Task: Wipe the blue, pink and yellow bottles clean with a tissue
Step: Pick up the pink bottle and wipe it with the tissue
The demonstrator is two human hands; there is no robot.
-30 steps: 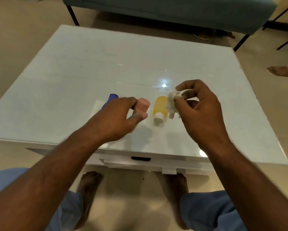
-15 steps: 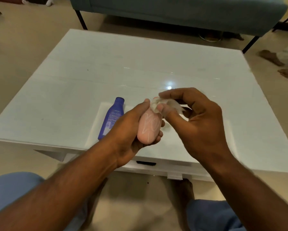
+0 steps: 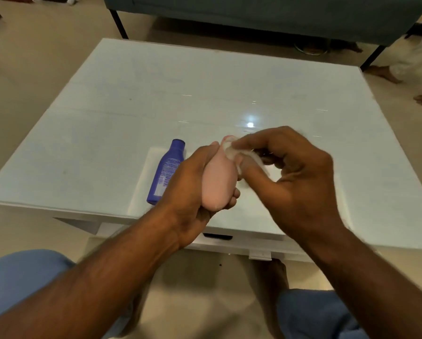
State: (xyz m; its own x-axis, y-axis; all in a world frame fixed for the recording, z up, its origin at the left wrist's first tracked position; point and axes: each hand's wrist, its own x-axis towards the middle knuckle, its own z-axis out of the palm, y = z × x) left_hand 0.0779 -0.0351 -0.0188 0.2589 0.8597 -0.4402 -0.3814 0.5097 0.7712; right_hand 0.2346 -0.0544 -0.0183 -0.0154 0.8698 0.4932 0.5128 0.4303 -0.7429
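White table (image 3: 229, 89), blue bottle (image 3: 166, 171) lying

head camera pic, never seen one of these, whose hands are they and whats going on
No machine here: a person wears a camera on the head, looking down at their own two bare hands. The left hand grips a pink bottle, held above the near edge of a white table. The right hand pinches a tissue against the bottle's top end, wiping it. A blue bottle lies on its side on the table, left of the hands. The yellow bottle named in the task cannot be seen; the hands may hide it. Below are the person's knees and feet.
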